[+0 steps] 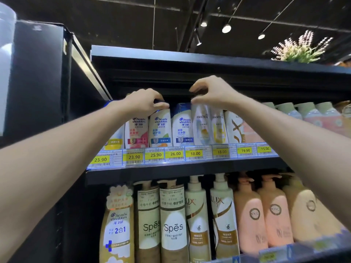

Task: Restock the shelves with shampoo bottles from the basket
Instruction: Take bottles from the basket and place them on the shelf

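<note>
On the upper shelf [190, 168], the left hand [144, 100] is gripping a Head & Shoulders bottle [160, 130] by its cap while the right hand [212, 93] is pinching a Pantene bottle [201, 126] top.

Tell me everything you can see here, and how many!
Head & Shoulders bottles: three small, white, upper shelf left
Pantene bottles: two, white and gold, upper shelf middle
price tags: eight, yellow, upper shelf edge
big Head & Shoulders bottle: one, white and gold, lower shelf left
Spes bottles: two, white and tan, lower shelf
Lux bottles: two, white and gold, lower shelf
pump bottles: three, pink, lower shelf right
plant: one, green and white, on top
left hand: grips a Head & Shoulders blue cap
right hand: curled over a Pantene top, grip unclear
</note>
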A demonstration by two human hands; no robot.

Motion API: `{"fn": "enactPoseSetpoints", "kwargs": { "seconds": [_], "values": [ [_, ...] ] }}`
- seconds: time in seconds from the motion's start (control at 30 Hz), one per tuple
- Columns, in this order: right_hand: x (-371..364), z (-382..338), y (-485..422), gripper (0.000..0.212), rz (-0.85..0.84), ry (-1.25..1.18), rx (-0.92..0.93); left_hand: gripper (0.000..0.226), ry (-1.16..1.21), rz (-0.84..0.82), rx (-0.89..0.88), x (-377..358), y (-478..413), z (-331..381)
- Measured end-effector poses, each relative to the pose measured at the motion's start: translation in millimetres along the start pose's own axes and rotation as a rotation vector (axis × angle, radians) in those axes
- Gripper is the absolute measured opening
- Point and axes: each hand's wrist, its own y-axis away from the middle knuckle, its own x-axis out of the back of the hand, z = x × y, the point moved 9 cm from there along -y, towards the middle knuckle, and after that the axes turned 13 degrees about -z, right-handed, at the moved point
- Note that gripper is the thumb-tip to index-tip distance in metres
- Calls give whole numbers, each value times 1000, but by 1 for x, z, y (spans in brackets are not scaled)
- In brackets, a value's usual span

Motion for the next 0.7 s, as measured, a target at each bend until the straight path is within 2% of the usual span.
{"fn": "enactPoseSetpoints", "kwargs": {
  "seconds": [0.13, 0.27, 0.4, 0.53, 0.7],
  "values": [
    [15, 30, 16, 48, 35, 77, -65, 57, -43, 37, 21, 1, 3, 6],
    [16, 57, 31, 53, 25, 137, -164, 66, -120, 119, -12, 7, 0, 42],
    [1, 70, 25, 57, -67, 176, -214, 67, -56, 55, -29, -1, -18, 67],
    [-7, 75, 12, 52, -21, 194, -210, 53, -59, 13, -27, -14, -29, 71],
    [-17, 82, 10, 53, 51, 216, -244, 61, -130, 56, -30, -22, -28, 70]
  ]
}}
